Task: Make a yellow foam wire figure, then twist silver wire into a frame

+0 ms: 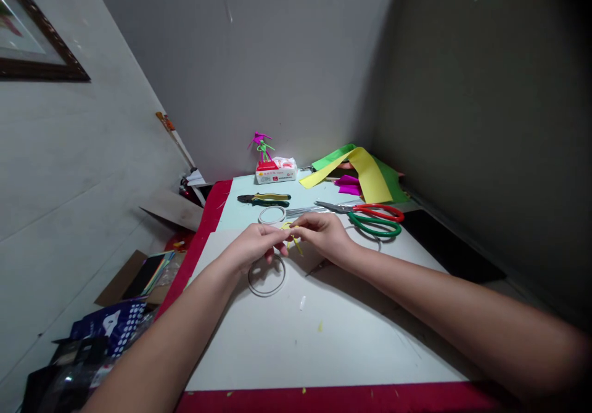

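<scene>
My left hand point(252, 246) and my right hand point(321, 234) meet above the white board point(324, 345), their fingertips pinching a small yellow piece point(293, 241), perhaps paper-wrapped wire, with a thin yellow end point(298, 248) hanging below. The fingers hide most of it. Just beyond my left hand lies a roll of clear tape point(272, 215). A thin ring of tape or wire point(266, 276) lies below that hand. Red-and-green-handled scissors point(372, 220) rest to the right of my right hand, with several thin metal rods point(303, 211) by their blades.
Green-and-yellow-handled pliers point(263, 200), a small pink-and-green figure point(261, 147), a white-and-red packet point(276, 171) and green, yellow and magenta paper sheets point(356, 169) lie at the back. Walls stand behind and right; red edging point(198, 240) borders the table. Boxes and bags lie lower left.
</scene>
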Demonstrator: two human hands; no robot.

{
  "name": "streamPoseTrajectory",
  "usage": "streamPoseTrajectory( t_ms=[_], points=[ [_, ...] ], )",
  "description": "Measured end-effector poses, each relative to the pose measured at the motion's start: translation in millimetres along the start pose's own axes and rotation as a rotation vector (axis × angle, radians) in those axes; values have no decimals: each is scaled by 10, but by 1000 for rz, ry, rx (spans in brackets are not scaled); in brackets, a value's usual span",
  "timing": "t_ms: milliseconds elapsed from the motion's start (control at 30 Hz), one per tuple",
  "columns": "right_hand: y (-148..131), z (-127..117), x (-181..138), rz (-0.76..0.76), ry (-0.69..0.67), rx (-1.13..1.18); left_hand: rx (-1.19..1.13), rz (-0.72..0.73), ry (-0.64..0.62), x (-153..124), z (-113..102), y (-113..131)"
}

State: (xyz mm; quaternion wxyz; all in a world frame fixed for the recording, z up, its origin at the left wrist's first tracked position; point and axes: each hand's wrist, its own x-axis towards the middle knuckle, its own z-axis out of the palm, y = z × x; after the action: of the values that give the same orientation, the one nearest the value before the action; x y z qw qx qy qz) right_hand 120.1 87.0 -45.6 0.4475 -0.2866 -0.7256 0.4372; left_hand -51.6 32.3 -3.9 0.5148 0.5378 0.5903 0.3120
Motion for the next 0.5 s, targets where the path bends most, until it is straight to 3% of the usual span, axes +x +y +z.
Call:
streamPoseTrajectory(
  t_ms=[333, 500],
  points=[
    [-12, 69, -63, -190, -2, -254, -321, -58, -214, 21, 48, -138],
    [0, 74, -56, -229, 26, -306, -382, -84, -241, 19, 54, -141]
  ],
)
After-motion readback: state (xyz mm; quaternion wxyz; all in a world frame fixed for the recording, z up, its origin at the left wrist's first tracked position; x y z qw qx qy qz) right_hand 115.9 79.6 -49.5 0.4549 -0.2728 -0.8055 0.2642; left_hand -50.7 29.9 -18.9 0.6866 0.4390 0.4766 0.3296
